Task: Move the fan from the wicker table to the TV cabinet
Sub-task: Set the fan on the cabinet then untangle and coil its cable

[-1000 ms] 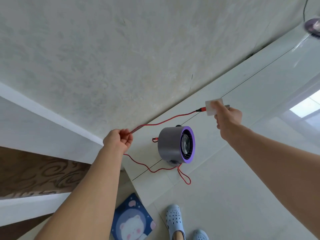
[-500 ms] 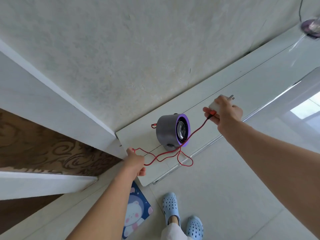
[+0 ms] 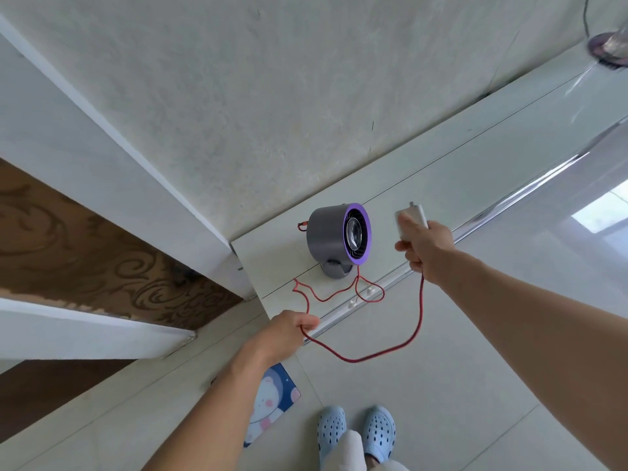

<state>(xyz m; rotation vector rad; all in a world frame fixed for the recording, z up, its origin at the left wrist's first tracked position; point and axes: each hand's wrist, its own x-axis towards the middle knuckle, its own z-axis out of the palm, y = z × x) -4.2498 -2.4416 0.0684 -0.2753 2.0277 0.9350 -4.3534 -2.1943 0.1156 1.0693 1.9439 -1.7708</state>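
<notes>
A small grey fan [image 3: 331,237] with a purple front ring stands upright on the left end of the white TV cabinet top [image 3: 458,171], facing right. Its red cable [image 3: 384,353] trails from the fan's base, loops over the cabinet edge and sags between my hands. My left hand [image 3: 289,329] is closed on the cable just off the cabinet's front edge. My right hand [image 3: 423,248], to the right of the fan, grips the white plug adapter [image 3: 411,217] at the cable's end.
A pale wall rises behind the cabinet. A brown patterned panel [image 3: 85,246] with white trim lies to the left. On the tiled floor lie a blue bear-print mat [image 3: 272,401] and my feet in light blue clogs [image 3: 356,433]. A purple object [image 3: 608,47] sits far right on the cabinet.
My left hand has dropped with the cable from beside the fan to below the cabinet's front edge. My right hand lowered the adapter closer to the fan, and the cable now hangs slack between them.
</notes>
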